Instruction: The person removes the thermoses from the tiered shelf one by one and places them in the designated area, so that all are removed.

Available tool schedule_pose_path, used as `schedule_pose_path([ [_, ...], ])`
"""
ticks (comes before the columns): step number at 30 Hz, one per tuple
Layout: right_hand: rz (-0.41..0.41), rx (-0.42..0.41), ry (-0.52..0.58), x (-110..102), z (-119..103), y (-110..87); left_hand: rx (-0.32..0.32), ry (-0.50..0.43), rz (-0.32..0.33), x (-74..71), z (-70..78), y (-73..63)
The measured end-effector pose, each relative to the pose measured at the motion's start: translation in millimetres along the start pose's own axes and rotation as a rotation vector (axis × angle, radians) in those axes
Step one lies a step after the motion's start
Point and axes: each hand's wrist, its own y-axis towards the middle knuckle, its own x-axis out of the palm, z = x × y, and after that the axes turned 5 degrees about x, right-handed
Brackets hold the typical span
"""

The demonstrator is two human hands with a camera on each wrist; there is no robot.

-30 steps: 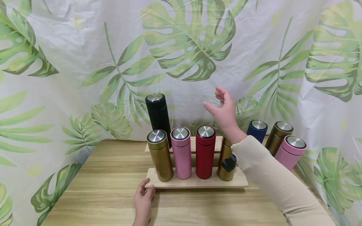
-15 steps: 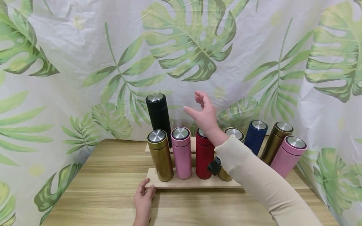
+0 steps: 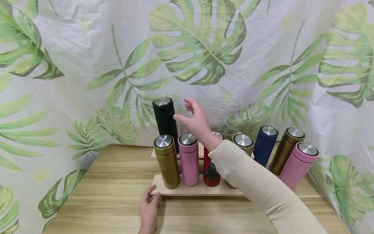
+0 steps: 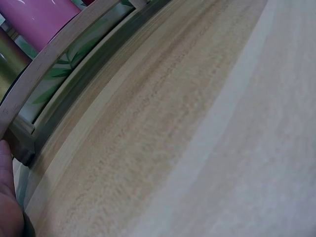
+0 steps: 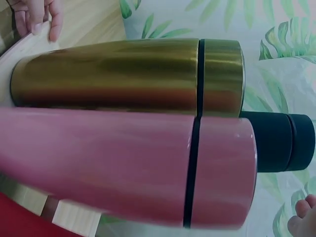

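Observation:
My right hand (image 3: 196, 122) is raised with its fingers spread, its thumb tip beside the tall black thermos bottle (image 3: 165, 122) on the rear shelf. My left hand (image 3: 149, 208) grips the front left corner of a two-step wooden rack (image 3: 187, 191). Along the rack's front step stand a gold bottle (image 3: 168, 165), a pink bottle (image 3: 190, 165), a red bottle (image 3: 206, 180) and a second gold bottle (image 3: 243, 140). My right forearm partly hides the last two. In the right wrist view the pink bottle (image 5: 123, 163) fills the foreground, with the fingertips (image 5: 301, 217) at the lower right edge.
At the table's right stand a dark blue bottle (image 3: 264, 149), a bronze bottle (image 3: 284, 152) and another pink bottle (image 3: 301, 162), partly behind my right sleeve. A leaf-patterned curtain (image 3: 73, 107) hangs behind the wooden table (image 3: 108, 182).
My right hand has moved left, past the red and pink bottles, to beside the black bottle. My left hand has stayed at the rack's corner.

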Motion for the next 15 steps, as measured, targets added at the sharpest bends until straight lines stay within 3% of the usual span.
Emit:
schedule_pose_path([
  [15, -0.035, 0.029, -0.114, 25.3, -3.4, 10.2, 0.009, 0.002, -0.009, 0.3, -1.3, 0.7],
])
